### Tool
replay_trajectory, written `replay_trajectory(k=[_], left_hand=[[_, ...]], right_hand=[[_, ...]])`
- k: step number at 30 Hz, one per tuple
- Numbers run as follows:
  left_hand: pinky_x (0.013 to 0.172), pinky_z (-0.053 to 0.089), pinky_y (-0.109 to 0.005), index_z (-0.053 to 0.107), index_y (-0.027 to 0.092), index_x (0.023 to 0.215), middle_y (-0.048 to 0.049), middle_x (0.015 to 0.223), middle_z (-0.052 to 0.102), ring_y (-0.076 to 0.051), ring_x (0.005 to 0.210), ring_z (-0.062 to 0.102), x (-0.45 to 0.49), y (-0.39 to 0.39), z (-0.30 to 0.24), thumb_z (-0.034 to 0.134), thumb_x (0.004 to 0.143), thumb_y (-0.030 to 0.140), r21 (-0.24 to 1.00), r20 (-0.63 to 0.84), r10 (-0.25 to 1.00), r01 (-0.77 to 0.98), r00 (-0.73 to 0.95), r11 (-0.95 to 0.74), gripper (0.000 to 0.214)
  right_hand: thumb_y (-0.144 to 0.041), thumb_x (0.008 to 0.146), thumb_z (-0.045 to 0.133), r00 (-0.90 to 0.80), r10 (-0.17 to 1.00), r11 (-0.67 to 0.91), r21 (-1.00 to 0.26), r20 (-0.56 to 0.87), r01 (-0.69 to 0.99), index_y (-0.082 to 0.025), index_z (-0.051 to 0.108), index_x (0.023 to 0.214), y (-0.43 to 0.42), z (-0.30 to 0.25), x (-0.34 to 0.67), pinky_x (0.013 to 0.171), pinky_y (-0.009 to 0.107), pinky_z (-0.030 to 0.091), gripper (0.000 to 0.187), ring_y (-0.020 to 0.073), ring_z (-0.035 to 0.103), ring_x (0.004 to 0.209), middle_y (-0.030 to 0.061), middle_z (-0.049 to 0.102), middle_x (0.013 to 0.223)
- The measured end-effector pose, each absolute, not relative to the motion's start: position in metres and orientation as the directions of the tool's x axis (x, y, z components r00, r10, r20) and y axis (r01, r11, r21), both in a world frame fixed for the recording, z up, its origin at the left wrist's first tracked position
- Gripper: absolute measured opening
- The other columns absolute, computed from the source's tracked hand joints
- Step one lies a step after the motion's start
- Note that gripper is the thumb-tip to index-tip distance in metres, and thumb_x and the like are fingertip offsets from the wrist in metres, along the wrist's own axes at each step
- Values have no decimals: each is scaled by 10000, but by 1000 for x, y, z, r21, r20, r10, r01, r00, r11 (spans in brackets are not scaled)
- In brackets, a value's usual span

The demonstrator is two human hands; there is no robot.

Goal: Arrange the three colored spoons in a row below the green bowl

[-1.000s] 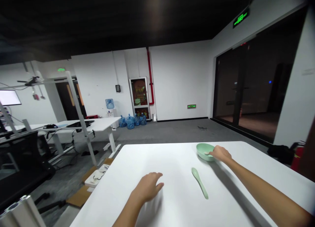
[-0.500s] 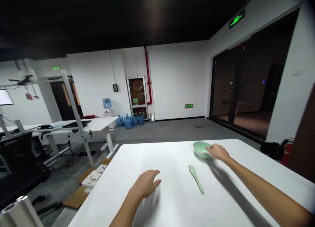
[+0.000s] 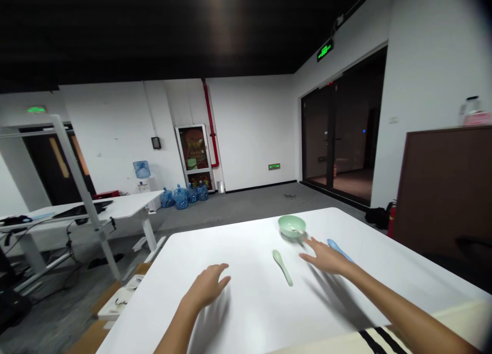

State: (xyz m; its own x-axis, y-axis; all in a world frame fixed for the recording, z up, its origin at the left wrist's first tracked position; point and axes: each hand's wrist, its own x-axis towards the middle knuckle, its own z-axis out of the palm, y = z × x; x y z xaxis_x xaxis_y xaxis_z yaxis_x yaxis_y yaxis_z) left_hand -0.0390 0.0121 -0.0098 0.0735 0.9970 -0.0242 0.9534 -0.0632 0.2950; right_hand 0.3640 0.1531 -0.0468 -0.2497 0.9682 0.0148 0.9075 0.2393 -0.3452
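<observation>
A green bowl (image 3: 287, 228) stands upright towards the far side of the white table (image 3: 238, 297), with a small pale shape inside it that I cannot make out. My right hand (image 3: 325, 256) is just nearer than the bowl, fingers spread and holding nothing; its fingertips come close to the rim. A light green spoon (image 3: 283, 270) lies on the table between my two hands. Beyond my right wrist lies a blue utensil (image 3: 339, 249), its near end hidden by my arm. Over the left part of the table, my left hand (image 3: 207, 285) hovers with thumb and fingers apart, holding nothing.
Cream cloth (image 3: 346, 344) with black stripes shows at the near right edge. An open box (image 3: 115, 303) sits low beyond the table's left edge. Further off are another white desk (image 3: 130, 205), blue water bottles (image 3: 180, 198) and a brown cabinet (image 3: 442, 190).
My right hand has let go of the bowl's rim and drawn back towards me, fingers opening. The view has turned right, and the blue utensil now shows. The green spoon stays on the table.
</observation>
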Motion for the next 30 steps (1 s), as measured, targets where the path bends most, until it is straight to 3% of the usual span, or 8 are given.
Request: replay_trajectory(k=[3, 8, 13, 16, 18, 22, 25, 30], left_hand=[[1063, 394, -413, 524, 237, 1379, -79, 1402, 577, -286, 1306, 497, -40, 12, -10, 414, 919, 511, 303, -24, 997, 951, 69, -59, 547], [1061, 398, -405, 525, 238, 1379, -71, 1407, 574, -281, 1311, 495, -40, 11, -10, 394, 917, 538, 298, -28, 997, 953, 66, -54, 566], [1069, 392, -403, 521, 239, 1386, -67, 1415, 567, -279, 1321, 487, -38, 11, -8, 400, 914, 546, 299, -43, 997, 953, 72, -55, 576], [1068, 390, -401, 525, 242, 1382, -65, 1413, 570, -282, 1321, 488, -38, 10, -8, 400, 915, 548, 310, -26, 997, 949, 76, -64, 572], [1068, 389, -402, 524, 243, 1382, -65, 1413, 571, -284, 1321, 489, -39, 10, -9, 402, 914, 550, 316, -17, 997, 946, 76, -67, 573], [1070, 391, -406, 518, 247, 1388, -61, 1420, 566, -285, 1324, 486, -39, 9, -9, 403, 915, 550, 317, -22, 997, 946, 70, -59, 574], [1081, 384, -404, 519, 252, 1387, -57, 1421, 564, -275, 1324, 486, -38, 7, -7, 407, 920, 535, 315, -35, 997, 948, 68, -54, 558], [1091, 377, -395, 515, 257, 1391, -53, 1436, 551, -267, 1328, 484, -37, 6, -5, 413, 926, 515, 322, -31, 998, 946, 56, -43, 541]], right_hand=[[-697, 856, 410, -241, 968, 208, -314, -68, 926, -254, 250, 1561, 145, -57, 360, 1106, 517, 314, 848, 370, 301, 1437, 145, 248, 1605], [-665, 875, 395, -239, 970, 219, -257, -50, 941, -290, 214, 1566, 144, -62, 358, 1109, 545, 293, 806, 367, 256, 1456, 129, 221, 1617], [-630, 886, 408, -241, 970, 240, -247, 24, 939, -256, 300, 1539, 145, -64, 360, 1043, 493, 368, 760, 357, 412, 1367, 158, 377, 1543], [-585, 905, 409, -289, 953, 302, -230, 88, 925, -217, 467, 1435, 148, -59, 359, 938, 420, 427, 648, 332, 569, 1181, 168, 606, 1306], [-554, 920, 398, -308, 943, 330, -215, 129, 919, -205, 561, 1328, 156, -52, 357, 870, 379, 439, 561, 308, 622, 1066, 156, 673, 1149], [-500, 939, 388, -241, 953, 278, -213, 185, 937, -168, 647, 1167, 194, -35, 351, 827, 334, 436, 479, 285, 635, 1034, 165, 681, 1110], [-471, 933, 420, -148, 975, 183, -217, 166, 959, -148, 677, 1110, 230, -27, 345, 859, 313, 432, 449, 274, 620, 1095, 172, 687, 1122], [-479, 886, 482, -57, 996, 70, -194, 73, 978, -148, 694, 1053, 277, -29, 333, 785, 323, 467, 427, 287, 655, 1027, 173, 684, 1137]])
